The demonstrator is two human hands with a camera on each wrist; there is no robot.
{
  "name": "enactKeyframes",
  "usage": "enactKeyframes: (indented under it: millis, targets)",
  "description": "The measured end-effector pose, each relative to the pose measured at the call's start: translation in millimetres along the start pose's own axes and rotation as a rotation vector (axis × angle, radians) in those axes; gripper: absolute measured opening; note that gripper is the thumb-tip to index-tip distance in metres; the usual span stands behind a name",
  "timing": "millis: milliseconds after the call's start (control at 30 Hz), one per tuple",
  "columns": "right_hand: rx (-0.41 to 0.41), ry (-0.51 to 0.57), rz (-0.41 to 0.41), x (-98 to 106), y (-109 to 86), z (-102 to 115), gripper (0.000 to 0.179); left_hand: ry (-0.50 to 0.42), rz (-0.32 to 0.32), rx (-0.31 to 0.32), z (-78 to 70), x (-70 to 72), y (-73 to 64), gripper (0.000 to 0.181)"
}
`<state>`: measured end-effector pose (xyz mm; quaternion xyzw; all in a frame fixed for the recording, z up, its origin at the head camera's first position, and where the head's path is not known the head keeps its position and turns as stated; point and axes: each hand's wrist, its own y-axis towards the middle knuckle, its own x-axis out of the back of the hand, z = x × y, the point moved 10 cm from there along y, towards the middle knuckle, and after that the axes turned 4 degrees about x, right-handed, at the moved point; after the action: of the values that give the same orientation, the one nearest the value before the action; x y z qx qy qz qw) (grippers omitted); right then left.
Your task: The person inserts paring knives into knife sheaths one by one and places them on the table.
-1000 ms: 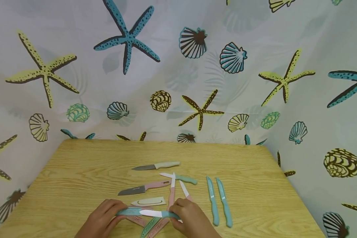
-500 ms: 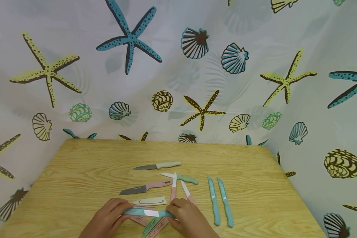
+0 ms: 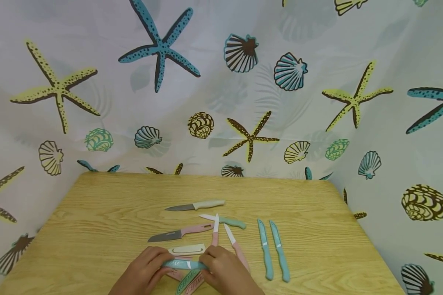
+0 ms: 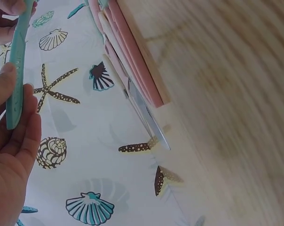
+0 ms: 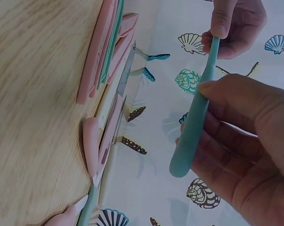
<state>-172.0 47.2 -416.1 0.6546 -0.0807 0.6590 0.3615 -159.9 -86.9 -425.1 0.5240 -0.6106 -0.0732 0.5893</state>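
Observation:
Just above the near part of the table, my left hand (image 3: 144,268) grips a blue knife sheath (image 3: 174,264) between thumb and fingers. My right hand (image 3: 225,268) pinches the blue handle of a paring knife (image 5: 191,134), thumb on top. The knife lies level with the sheath, its blade inside, with only a narrow white strip showing by the handle. Below them lie a green sheath (image 3: 187,282) and pink sheaths (image 3: 195,283) marked "CERAMIC". A cream sheath (image 3: 187,249) rests just beyond the hands.
Farther back on the wooden table (image 3: 107,205) lie a white-handled knife (image 3: 208,204), a pink knife (image 3: 196,229) and a green-handled knife (image 3: 233,223). Two pink-handled knives (image 3: 240,255) point away with bare blades. Two blue knives (image 3: 267,258) lie at right. Patterned cloth (image 3: 221,94) surrounds the table.
My hands have come closer together. The white blade, fully visible beside the sheath a second ago, has slid leftward into it, leaving only a thin strip.

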Motion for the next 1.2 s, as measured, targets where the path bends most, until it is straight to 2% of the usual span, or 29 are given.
enactKeyframes:
  millis: [233, 333, 467, 533, 667, 733, 833, 933, 1200]
  targets:
    - [-0.063, 0.026, 0.022, -0.6, -4.5, -9.2, 0.011, -0.02, 0.031, 0.006, -1.5, -3.1, 5.9, 0.028]
    - [-0.099, 0.063, 0.031, 1.7, -7.7, -15.3, 0.012, 0.018, 0.049, 0.053, 2.6, -5.4, 8.0, 0.026]
    - [-0.18, 0.12, 0.027, 8.8, -18.8, -34.3, 0.012, 0.098, 0.055, 0.13, 11.8, -6.8, 6.5, 0.035]
    - [-0.25, 0.131, 0.01, 14.7, -29.8, -51.1, 0.011, 0.126, 0.049, 0.131, 14.8, -7.2, 4.6, 0.032]
    - [-0.422, 0.109, -0.05, 30.6, -63.0, -90.5, 0.011, 0.11, 0.046, 0.034, 15.7, -12.6, -1.9, 0.042]
    - [-0.518, 0.097, -0.08, 38.7, -82.1, -108.6, 0.013, 0.087, 0.07, -0.005, 16.9, -18.0, -6.8, 0.029]
    - [-0.652, 0.081, -0.094, 47.9, -109.0, -130.8, 0.014, 0.078, 0.127, -0.025, 19.7, -26.6, -12.5, 0.008]
    - [-0.761, 0.076, -0.077, 52.3, -131.7, -148.1, 0.013, 0.073, 0.179, -0.016, 22.6, -32.1, -14.6, 0.025]
    - [-0.955, 0.066, -0.047, 56.2, -180.6, -179.9, 0.015, 0.085, 0.363, 0.06, 34.6, -50.2, -18.9, 0.02]
